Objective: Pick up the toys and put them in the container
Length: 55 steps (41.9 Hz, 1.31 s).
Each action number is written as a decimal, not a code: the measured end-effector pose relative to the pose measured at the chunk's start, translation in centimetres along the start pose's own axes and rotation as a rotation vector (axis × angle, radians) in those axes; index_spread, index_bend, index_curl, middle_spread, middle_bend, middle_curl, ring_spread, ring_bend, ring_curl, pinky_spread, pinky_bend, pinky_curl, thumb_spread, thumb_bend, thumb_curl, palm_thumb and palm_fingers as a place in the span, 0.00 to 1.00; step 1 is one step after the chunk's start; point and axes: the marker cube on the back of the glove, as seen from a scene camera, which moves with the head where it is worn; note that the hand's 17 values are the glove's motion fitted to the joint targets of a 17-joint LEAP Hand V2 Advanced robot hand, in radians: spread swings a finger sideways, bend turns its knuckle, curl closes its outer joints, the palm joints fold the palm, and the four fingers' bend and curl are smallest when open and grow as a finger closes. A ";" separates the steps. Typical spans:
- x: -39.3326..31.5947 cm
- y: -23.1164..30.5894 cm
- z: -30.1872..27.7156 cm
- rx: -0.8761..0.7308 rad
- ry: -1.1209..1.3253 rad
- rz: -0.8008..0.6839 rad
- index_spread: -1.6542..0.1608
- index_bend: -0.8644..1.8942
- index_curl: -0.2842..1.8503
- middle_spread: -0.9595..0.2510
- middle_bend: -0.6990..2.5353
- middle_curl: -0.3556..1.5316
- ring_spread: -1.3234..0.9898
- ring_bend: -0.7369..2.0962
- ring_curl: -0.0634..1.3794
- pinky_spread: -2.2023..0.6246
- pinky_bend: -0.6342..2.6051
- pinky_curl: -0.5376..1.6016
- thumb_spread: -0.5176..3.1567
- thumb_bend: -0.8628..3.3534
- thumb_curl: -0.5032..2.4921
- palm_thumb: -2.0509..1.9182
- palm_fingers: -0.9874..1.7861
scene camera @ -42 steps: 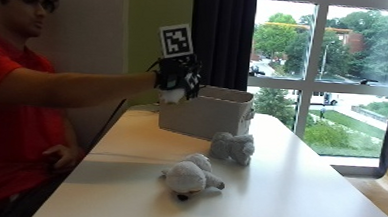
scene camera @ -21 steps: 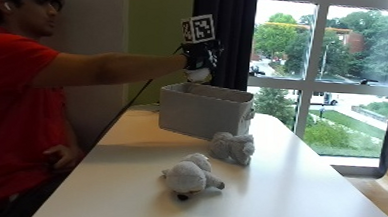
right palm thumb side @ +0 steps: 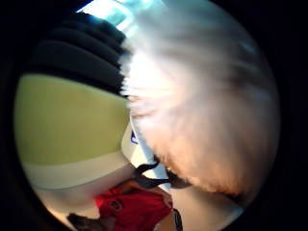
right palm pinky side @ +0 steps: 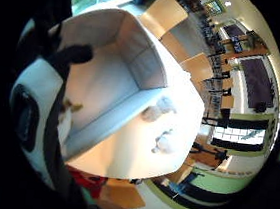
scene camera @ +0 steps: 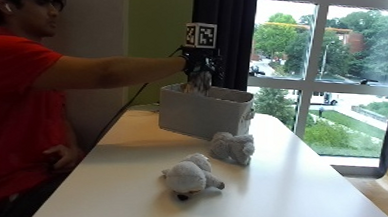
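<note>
My gloved right hand [scene camera: 200, 64] is stretched out above the white fabric container [scene camera: 203, 114] and grips a black-and-white plush toy [scene camera: 199, 82] that hangs over the container's opening. That toy [right palm pinky side: 34, 108] sits at the edge of the little finger side view, and its white fur [right palm thumb side: 207, 106] fills the thumb side view. Below the palm the container's inside [right palm pinky side: 107, 81] looks mostly bare. Two more toys lie on the table in front of the container: a grey plush [scene camera: 232, 147] and a white plush [scene camera: 189, 176]; they show again as the grey plush [right palm pinky side: 158, 109] and the white plush [right palm pinky side: 165, 142].
The white table [scene camera: 296, 194] runs from the container toward the camera, with a large window [scene camera: 329, 70] and a dark curtain [scene camera: 222, 20] behind. The person's bare left hand [scene camera: 62, 156] rests by the hip at the table's left edge.
The gloved hand has carried the toy rightward, from left of the container, up past its rim, to directly above the opening. The two toys on the table have not moved.
</note>
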 end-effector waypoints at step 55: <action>34.8 25.0 15.8 -0.195 0.105 0.736 0.67 0.41 0.35 0.66 0.29 0.42 0.49 0.42 0.21 0.79 0.41 0.39 0.41 0.18 0.25 0.49 0.36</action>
